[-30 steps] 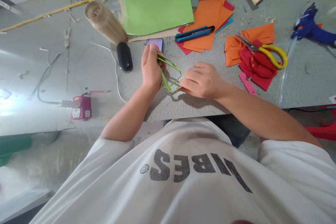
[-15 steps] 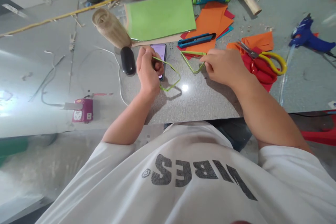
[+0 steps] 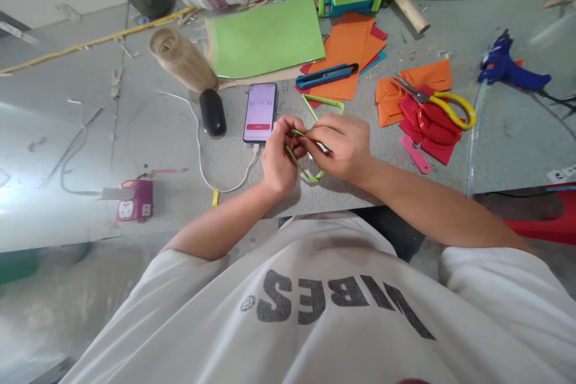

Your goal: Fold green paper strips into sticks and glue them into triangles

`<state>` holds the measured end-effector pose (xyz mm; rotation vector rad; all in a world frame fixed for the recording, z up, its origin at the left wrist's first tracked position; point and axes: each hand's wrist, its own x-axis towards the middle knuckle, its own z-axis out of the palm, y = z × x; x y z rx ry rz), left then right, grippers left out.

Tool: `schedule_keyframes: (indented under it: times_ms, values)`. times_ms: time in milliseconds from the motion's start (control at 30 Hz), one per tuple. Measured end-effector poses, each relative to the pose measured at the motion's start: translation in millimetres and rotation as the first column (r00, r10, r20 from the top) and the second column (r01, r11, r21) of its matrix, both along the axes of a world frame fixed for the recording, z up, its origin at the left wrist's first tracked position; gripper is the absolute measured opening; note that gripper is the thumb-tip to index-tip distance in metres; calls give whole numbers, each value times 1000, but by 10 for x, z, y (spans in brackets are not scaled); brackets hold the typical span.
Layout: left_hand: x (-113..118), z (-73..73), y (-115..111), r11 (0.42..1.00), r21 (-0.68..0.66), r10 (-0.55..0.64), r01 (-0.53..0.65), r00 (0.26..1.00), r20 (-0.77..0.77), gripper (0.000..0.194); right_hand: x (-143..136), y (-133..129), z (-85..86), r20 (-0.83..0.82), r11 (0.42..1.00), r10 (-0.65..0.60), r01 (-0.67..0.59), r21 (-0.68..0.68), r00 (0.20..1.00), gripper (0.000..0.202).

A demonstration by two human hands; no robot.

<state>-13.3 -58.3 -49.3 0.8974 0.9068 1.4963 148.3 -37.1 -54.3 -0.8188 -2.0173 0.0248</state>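
My left hand (image 3: 281,159) is closed around a narrow green paper strip (image 3: 316,178), bent into an angular loop that hangs below the fingers. My right hand (image 3: 344,144) meets it from the right, its fingertips pinched on the upper end of the same strip. Just beyond my right hand, a second bent green strip (image 3: 324,100) lies on the table, partly hidden by the knuckles. A phone (image 3: 261,111) with a lit timer screen lies beside my left hand, a white cable plugged into it.
Farther back lie a blue cutter knife (image 3: 327,76), orange paper (image 3: 346,42) and a green sheet (image 3: 267,39). To the right are scissors (image 3: 443,105), a pink piece (image 3: 416,155) and a blue glue gun (image 3: 513,66). A black mouse (image 3: 212,113) and wooden cup (image 3: 182,60) stand left.
My right hand has let go of the second bent strip and moved left to the strip in my left hand. My left hand has shifted right and nearer me, uncovering the phone.
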Motion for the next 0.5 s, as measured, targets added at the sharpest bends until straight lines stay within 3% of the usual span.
schedule_keyframes:
  times_ms: [133,300,400,500]
  values:
    - [51,51,-28,991,-123,67,-52,990,124,54,-11,24,-42,-41,998,-13,16,63,999,34]
    - [205,-13,53,968,-153,217,-198,968,123,73,-109,45,-136,-35,997,-44,42,-57,998,41]
    - [295,-90,147,969,-140,217,-201,970,111,86,-128,120,-180,-119,986,-41,21,-166,992,43]
    - [271,-106,196,984,-96,157,-147,981,110,92,-95,201,-191,-200,985,-43,8,-174,979,43]
